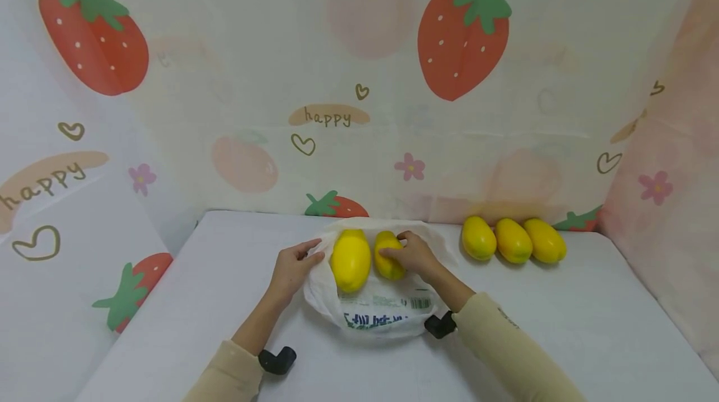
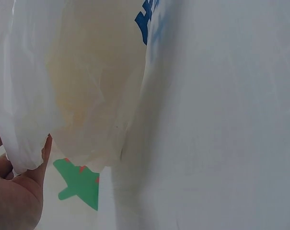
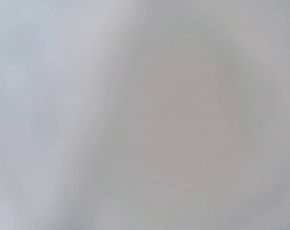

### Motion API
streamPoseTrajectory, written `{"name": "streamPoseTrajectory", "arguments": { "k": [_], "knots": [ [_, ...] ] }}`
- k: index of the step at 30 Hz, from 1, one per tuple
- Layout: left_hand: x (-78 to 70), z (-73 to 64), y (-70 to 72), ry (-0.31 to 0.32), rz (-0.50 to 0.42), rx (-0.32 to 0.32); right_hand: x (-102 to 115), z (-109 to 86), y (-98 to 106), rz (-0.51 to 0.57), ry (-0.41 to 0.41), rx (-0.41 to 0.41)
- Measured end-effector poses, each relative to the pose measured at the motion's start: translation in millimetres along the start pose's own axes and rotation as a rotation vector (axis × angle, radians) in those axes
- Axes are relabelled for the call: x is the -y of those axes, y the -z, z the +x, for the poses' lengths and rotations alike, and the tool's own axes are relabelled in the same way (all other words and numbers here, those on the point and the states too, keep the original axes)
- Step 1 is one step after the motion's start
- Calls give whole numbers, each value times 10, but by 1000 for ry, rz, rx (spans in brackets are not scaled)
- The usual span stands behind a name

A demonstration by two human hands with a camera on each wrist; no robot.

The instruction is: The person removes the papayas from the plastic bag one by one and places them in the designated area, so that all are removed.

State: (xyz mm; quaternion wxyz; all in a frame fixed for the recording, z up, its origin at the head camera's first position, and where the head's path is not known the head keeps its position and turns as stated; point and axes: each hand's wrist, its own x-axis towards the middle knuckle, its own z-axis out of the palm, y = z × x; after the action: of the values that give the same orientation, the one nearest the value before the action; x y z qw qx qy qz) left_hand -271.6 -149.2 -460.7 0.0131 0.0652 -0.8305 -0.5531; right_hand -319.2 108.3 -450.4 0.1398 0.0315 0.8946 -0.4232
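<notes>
In the head view a white plastic bag (image 1: 382, 299) with printed lettering lies spread at the middle of the table. Its mouth gapes, and two yellow mangoes show inside it. The larger-looking mango (image 1: 351, 261) rests on the left. My right hand (image 1: 417, 255) grips the other mango (image 1: 387, 258), thumb on its near face. At the bag's left edge my left hand (image 1: 293, 271) pinches the plastic between thumb and fingers. The left wrist view also shows this hand (image 2: 17, 196) on the thin bag (image 2: 27, 72). Only a pale blur fills the right wrist view.
Three more mangoes stand in a row at the back right: a left one (image 1: 479, 238), a middle one (image 1: 513, 241) and a right one (image 1: 545, 241). The white table (image 1: 224, 283) ends at a strawberry-print cloth (image 1: 253, 65) hanging behind and on both sides.
</notes>
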Motion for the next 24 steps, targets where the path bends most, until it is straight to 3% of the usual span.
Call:
{"name": "streamPoseTrajectory", "arguments": {
  "k": [24],
  "knots": [
    [-5, -1, -5, -15, -22, 0, -31, -90, 123, -86, 141, 18]
  ]
}}
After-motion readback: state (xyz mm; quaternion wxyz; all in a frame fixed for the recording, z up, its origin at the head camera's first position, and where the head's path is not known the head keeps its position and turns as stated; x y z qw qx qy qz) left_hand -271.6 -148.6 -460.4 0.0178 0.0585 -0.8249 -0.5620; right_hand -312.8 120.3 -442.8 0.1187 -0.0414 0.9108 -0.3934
